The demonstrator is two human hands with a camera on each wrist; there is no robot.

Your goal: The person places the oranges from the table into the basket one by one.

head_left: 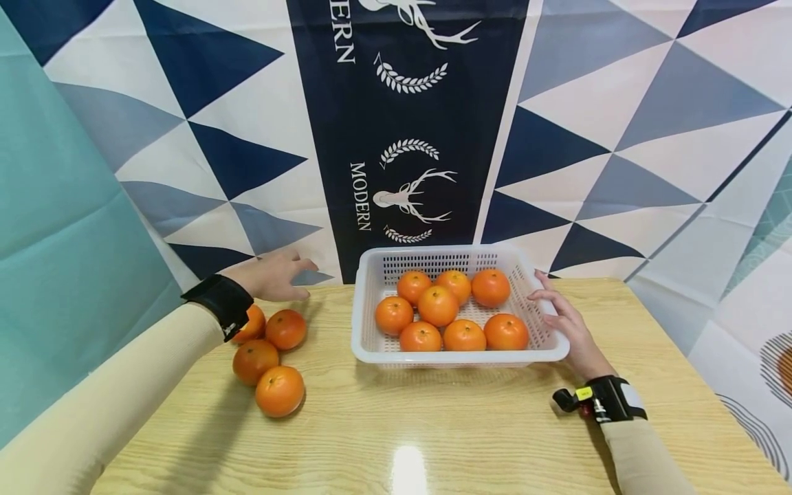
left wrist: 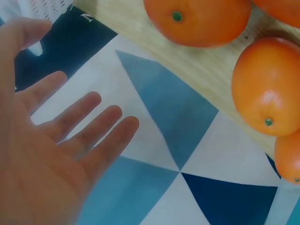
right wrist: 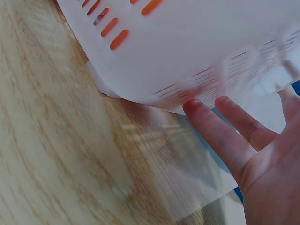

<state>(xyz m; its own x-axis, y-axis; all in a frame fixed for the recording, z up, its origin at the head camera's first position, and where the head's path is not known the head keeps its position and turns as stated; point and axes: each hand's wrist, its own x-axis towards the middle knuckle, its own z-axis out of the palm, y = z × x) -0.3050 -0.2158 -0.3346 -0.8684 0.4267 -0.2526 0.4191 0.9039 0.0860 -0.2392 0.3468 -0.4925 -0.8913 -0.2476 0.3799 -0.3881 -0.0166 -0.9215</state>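
Plainly, basket [head_left: 460, 357] against right fingers [right wrist: 218, 131].

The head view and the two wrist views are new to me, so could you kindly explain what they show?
There is no machine here, only a person's bare left hand and right hand. The head view looks forward and down from the person's head; each wrist view looks from that wrist at its hand. On the wooden table stands a white basket holding eight orange fruits, with four loose fruits to its left. The left hand, beside the loose fruits, holds nothing; the right touches the basket's right side.
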